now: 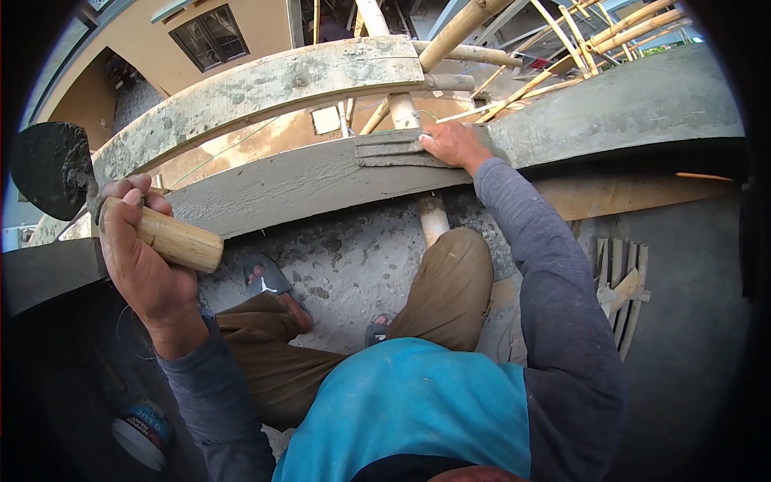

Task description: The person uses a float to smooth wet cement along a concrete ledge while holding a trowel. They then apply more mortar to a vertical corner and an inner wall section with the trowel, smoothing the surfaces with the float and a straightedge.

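Observation:
My left hand (148, 261) is wrapped round the thick wooden handle of a trowel (52, 170), whose dark, mortar-coated blade points up to the left. The blade is held off the wall. My right hand (458, 146) grips the right end of a grey, mortar-smeared plastering float (393, 149). That float lies against the top of a low wall of wet grey plaster (297, 178). Rough streaks mark the plaster to the left of the float. My right fingers partly hide the float's end.
Beyond the wall runs a mortar-spattered plank (265, 80), with bamboo poles (462, 32) of a scaffold behind. A bamboo pole (434, 218) passes under the wall. Wooden slats (622, 281) lean at the right, and a paint bucket (143, 434) stands at lower left.

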`<state>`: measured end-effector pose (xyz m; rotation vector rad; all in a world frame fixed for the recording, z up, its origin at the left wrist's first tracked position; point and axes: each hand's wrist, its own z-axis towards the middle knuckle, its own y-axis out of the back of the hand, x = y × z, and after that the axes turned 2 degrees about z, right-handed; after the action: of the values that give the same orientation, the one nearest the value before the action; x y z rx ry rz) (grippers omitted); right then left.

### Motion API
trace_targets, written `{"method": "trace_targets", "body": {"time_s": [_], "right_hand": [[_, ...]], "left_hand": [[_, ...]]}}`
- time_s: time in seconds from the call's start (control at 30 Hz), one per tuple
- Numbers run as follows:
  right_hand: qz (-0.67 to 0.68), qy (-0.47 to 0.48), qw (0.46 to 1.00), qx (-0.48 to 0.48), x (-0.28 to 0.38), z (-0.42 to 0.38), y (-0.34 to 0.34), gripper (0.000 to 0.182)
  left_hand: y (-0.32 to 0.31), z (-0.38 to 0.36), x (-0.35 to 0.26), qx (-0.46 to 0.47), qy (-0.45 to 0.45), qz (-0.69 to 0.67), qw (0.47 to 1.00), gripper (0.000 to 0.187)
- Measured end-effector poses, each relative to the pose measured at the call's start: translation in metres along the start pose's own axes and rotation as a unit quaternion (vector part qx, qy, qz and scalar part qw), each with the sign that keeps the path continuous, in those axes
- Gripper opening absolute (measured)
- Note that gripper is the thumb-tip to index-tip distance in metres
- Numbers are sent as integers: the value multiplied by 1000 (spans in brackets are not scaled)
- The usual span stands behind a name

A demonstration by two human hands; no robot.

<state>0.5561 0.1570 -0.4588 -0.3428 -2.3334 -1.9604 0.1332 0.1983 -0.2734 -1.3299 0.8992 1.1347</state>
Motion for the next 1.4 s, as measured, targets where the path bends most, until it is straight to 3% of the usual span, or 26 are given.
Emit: {"method": "trace_targets", "body": {"time_s": [0.37,0.43,0.5,0.57,0.6,0.67,1.0,1.13,1.4], "right_hand": [[13,42,999,33,39,-11,2,30],[-2,107,990,86,49,-22,-4,29],[17,160,984,74,50,-33,-7,30],[65,89,993,-32,38,-36,-15,31],[66,94,993,-28,33,-35,-14,31],[44,15,997,-58,22,-29,-9,30],[24,-4,1000,20,27,6,-1,31],[3,46,999,7,51,10,-5,32],[-16,10,999,36,62,6,4,33]], "left_hand": [[-15,-5,4,-2,-1,15,1000,17],[-14,-5,4,1,-4,21,1000,17],[-11,-6,2,-6,-6,22,1000,15],[-5,-7,-1,11,-5,-1,1000,15],[-4,-8,-2,-8,-7,9,1000,14],[0,-8,-4,-12,-10,14,1000,14],[8,-6,-6,-15,-21,26,999,16],[6,0,-4,-19,-13,13,1000,16],[-1,4,5,12,-25,23,999,15]]}}
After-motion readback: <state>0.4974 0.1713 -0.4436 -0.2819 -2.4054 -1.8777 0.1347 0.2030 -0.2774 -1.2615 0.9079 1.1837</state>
